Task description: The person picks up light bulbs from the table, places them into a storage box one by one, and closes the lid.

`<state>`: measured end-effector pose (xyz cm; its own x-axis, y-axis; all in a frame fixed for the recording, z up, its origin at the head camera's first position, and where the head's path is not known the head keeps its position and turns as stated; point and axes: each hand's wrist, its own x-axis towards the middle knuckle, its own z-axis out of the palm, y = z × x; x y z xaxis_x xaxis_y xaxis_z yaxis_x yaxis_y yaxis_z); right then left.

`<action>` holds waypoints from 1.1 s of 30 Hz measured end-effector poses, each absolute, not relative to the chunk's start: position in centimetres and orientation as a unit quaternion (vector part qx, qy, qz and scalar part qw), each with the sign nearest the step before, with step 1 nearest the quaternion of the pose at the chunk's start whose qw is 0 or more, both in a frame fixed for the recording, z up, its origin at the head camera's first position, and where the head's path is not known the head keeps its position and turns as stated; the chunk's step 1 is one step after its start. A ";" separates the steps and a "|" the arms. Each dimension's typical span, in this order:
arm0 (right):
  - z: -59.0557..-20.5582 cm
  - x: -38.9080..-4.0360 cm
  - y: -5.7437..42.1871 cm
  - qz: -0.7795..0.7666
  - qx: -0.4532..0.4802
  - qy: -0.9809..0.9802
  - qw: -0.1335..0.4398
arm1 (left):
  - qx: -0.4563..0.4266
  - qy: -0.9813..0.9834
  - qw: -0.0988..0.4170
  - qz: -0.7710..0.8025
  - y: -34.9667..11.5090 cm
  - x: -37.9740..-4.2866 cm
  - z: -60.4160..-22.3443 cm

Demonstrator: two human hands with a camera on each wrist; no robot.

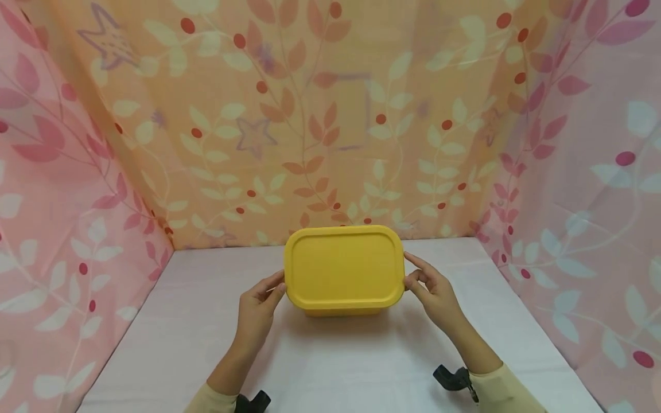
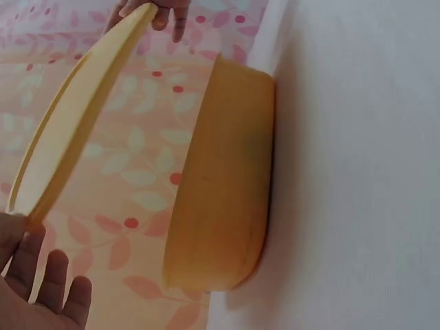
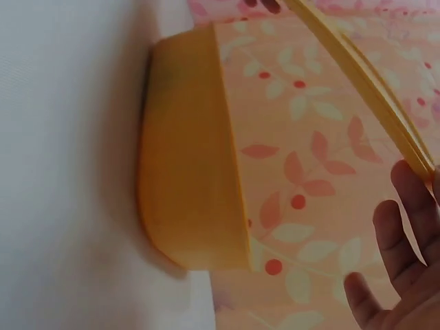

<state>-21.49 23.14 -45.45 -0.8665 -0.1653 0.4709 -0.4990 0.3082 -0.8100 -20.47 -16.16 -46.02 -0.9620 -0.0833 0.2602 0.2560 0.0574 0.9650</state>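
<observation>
A yellow rectangular lid [image 1: 344,267] with rounded corners is held level above a yellow plastic container [image 2: 223,179], apart from its rim in both wrist views. My left hand [image 1: 258,310] pinches the lid's left end between thumb and fingers. At the opposite end my right hand [image 1: 436,295] pinches the lid the same way. The container [image 3: 189,151] stands upright on the table, and a faint dark patch shows through its wall. From above, the lid hides the container's opening and whatever is inside.
The white-covered table [image 1: 206,287] surrounds the container. Patterned cloth rises at the back [image 1: 310,115], with pink leafy cloth on the left [image 1: 57,229] and right [image 1: 594,229]. Black wrist straps [image 1: 454,380] sit at both cuffs.
</observation>
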 end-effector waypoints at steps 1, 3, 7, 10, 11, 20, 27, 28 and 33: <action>-45.2 -21.6 23.3 0.554 0.218 -0.790 0.146 | -0.068 -0.720 0.124 -0.680 -16.2 -20.5 -46.1; -44.8 -21.9 23.6 0.561 0.243 -0.781 0.129 | -0.079 -0.728 0.118 -0.671 -16.5 -20.7 -46.2; -44.4 -22.4 24.5 0.564 0.297 -0.767 0.069 | -0.101 -0.746 0.095 -0.651 -17.6 -20.7 -46.6; -44.5 -22.7 25.0 0.557 0.326 -0.763 0.031 | -0.128 -0.763 0.081 -0.628 -18.5 -20.9 -46.9; -44.5 -22.8 25.1 0.557 0.331 -0.762 0.025 | -0.141 -0.770 0.078 -0.617 -18.7 -21.1 -46.9; -45.0 -23.5 25.5 0.562 0.321 -0.761 0.040 | -0.226 -0.809 0.055 -0.539 -19.9 -22.5 -46.8; -46.1 -24.0 25.5 0.547 0.302 -0.779 0.052 | -0.224 -0.812 0.062 -0.535 -19.8 -23.1 -47.6; -46.2 -24.1 25.5 0.543 0.301 -0.783 0.052 | -0.222 -0.813 0.063 -0.535 -19.8 -23.1 -47.7; -47.0 -24.6 25.3 0.521 0.315 -0.790 0.063 | -0.227 -0.811 0.075 -0.533 -20.1 -23.1 -48.2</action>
<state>-24.64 25.28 -47.01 -0.7934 -0.4325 0.4282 -0.5639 0.2576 -0.7847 -23.13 -20.14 -48.22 -0.8855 0.2890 0.3638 0.4486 0.3277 0.8315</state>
